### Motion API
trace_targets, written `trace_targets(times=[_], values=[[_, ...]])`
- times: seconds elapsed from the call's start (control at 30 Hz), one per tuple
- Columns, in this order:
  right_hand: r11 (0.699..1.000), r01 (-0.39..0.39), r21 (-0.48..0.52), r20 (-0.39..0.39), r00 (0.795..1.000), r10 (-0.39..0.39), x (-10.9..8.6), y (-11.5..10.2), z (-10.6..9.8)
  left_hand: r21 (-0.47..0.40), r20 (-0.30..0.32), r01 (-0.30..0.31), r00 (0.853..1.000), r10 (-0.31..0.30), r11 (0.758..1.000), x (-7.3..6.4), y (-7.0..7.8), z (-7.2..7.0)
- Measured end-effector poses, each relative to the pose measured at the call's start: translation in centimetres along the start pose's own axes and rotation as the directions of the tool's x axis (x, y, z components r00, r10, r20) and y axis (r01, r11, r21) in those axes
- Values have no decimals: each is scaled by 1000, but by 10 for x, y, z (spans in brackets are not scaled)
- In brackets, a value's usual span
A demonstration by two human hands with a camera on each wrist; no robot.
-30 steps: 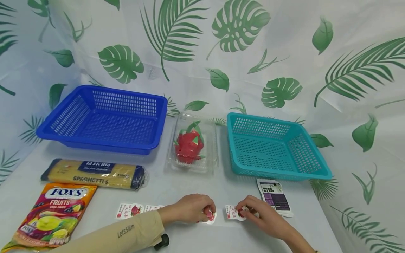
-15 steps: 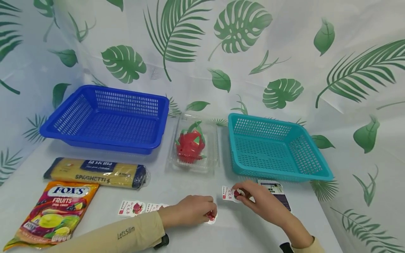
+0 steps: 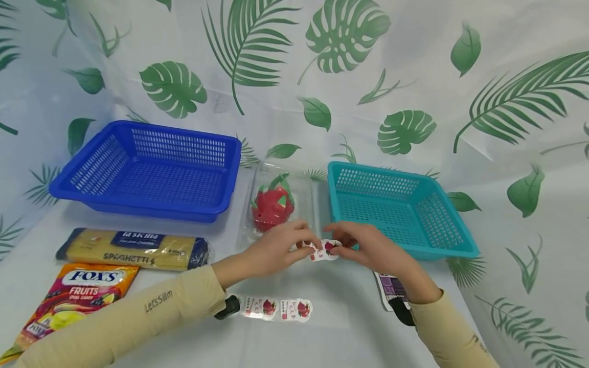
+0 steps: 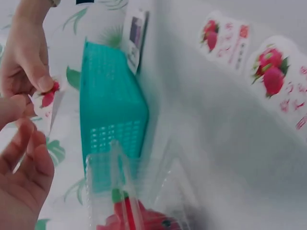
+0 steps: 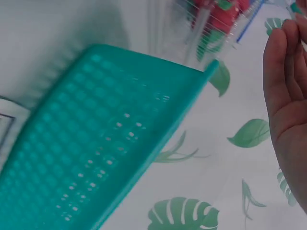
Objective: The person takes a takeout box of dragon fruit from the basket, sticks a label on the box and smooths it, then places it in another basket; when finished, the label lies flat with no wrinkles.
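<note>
In the head view my right hand (image 3: 375, 248) pinches a small white sticker (image 3: 325, 250) printed with a red dragon fruit. My left hand (image 3: 278, 250) has its thumb and index fingertip right at the sticker's left end; I cannot tell whether they grip it. The left wrist view shows both hands' fingertips close together around the sticker (image 4: 47, 103). Just behind the left hand, a red and green dragon fruit (image 3: 271, 204) lies in a clear plastic box (image 3: 301, 191). A strip of similar stickers (image 3: 276, 309) lies on the table below, its left end hidden by the left wrist.
A blue basket (image 3: 202, 209) stands at the back left, a teal basket (image 3: 338, 214) at the right. Spaghetti (image 3: 133, 249) and a bag of fruit candy (image 3: 83, 296) lie on the left. A purple and white packet (image 3: 388, 294) is partly hidden under the right forearm.
My right hand has lifted the sticker up and inward from the table. My left hand has left the sticker strip and moved up to meet it, uncovering more stickers on the strip.
</note>
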State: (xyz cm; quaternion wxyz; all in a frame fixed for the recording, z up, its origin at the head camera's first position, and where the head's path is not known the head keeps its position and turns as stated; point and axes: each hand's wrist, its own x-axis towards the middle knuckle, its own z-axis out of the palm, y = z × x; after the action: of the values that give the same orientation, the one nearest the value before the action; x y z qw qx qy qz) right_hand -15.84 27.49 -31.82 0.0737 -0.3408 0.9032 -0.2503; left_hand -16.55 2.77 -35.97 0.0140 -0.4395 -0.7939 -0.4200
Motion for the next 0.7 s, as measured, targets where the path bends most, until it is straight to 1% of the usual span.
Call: trace_targets(times=[0.07,0.17,0.27,0.33,0.37,0.43,0.5,0.57,0.63,0.7], values=[[999,-20,35,42,999,19,10,-3,-6,-42,-30,30,999,-32,999,5,-3,-7],[993,-60,104,72,996,53,21,-4,-11,-131,-33,84,995,-89,988,8,-7,-12],[982,-87,168,63,995,77,27,-3,-15,-195,-11,132,990,-137,972,10,-9,-13],[973,-100,206,43,995,93,31,-3,-16,-248,-1,171,984,-176,954,11,-10,-12],[971,-105,214,29,994,101,32,-2,-17,-268,-6,181,982,-190,946,11,-11,-12],[963,-127,237,-3,991,132,36,-2,-16,-314,-26,219,971,-239,924,11,-12,-10],[951,-164,261,-42,983,181,38,-1,-15,-359,-60,257,953,-297,897,12,-13,-10],[931,-212,298,-76,967,245,41,0,-12,-380,-107,284,932,-347,880,13,-13,-10],[900,-248,358,-88,951,297,43,0,-9,-393,-153,298,911,-382,870,14,-14,-11],[869,-271,413,-84,939,333,45,0,-5,-390,-191,298,899,-393,871,15,-15,-11]])
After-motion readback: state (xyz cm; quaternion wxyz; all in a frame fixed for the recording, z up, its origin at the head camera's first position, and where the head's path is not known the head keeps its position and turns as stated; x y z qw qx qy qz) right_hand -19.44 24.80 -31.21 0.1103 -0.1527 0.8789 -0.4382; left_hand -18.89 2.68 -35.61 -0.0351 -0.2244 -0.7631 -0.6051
